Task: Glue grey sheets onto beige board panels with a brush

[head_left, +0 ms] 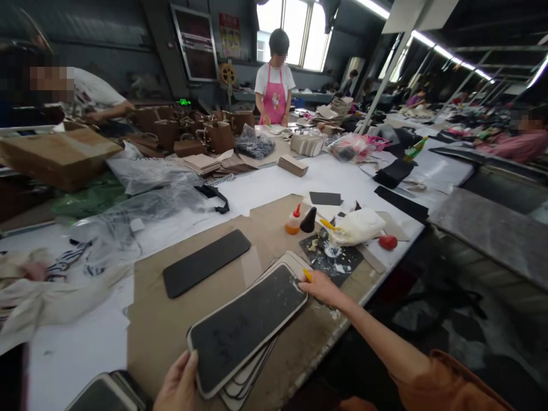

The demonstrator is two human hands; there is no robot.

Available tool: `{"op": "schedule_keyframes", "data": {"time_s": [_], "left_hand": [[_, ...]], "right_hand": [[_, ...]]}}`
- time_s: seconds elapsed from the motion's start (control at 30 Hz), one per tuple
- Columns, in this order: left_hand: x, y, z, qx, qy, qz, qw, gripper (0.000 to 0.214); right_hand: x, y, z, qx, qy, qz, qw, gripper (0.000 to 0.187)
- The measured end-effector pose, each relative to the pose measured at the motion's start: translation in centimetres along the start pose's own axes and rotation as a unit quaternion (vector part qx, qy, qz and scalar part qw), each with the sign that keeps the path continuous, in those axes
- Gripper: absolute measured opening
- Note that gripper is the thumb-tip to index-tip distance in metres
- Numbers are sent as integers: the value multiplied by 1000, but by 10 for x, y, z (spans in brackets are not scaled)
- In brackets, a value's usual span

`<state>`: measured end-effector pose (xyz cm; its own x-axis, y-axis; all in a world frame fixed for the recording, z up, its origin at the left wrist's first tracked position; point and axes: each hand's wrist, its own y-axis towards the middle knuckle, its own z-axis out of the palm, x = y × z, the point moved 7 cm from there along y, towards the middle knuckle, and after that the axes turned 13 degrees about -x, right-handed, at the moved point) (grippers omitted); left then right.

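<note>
A stack of flat rounded panels (246,322), dark in the middle with pale borders, lies on brown cardboard (171,331) at the table's near edge. My left hand (180,385) grips the near end of the top panel, thumb on its upper face. My right hand (321,285) rests at the far end of the stack, fingers closed on a small yellow tool (307,275) whose tip touches the panel. A separate plain black panel (205,262) lies to the left on the cardboard.
A dark glue-smeared board (331,260), an orange-capped bottle (293,221), a black cone (309,220), a white bag (358,225) and a red object (388,242) sit beyond my right hand. Plastic sheeting (141,211) lies left. A person in a pink apron (274,85) stands at the far end.
</note>
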<state>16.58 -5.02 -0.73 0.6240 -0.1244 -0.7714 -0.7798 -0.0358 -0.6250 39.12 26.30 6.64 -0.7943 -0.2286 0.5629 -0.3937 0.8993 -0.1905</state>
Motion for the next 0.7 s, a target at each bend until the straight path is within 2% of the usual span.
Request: {"op": "schedule_keyframes", "data": {"time_s": [0.07,0.17,0.3,0.53,0.6,0.7], "left_hand": [[5,-12,25,-7,-6,-14,1000,17],[12,-21,38,-50,14,-16,999,15],[17,-22,35,-84,25,-6,996,13],[18,-26,34,-103,26,-15,994,12],[22,-20,31,-107,35,-22,993,13],[27,-4,22,-108,67,-5,992,16]], "right_hand": [[-28,8,-3,-12,-14,25,1000,8],[-58,16,-2,-26,-18,41,999,11],[-91,26,-12,-48,-9,45,998,12],[-148,57,-51,-96,-27,66,993,13],[-156,65,-60,-120,-48,75,989,12],[-155,77,-68,-148,-86,70,983,12]]}}
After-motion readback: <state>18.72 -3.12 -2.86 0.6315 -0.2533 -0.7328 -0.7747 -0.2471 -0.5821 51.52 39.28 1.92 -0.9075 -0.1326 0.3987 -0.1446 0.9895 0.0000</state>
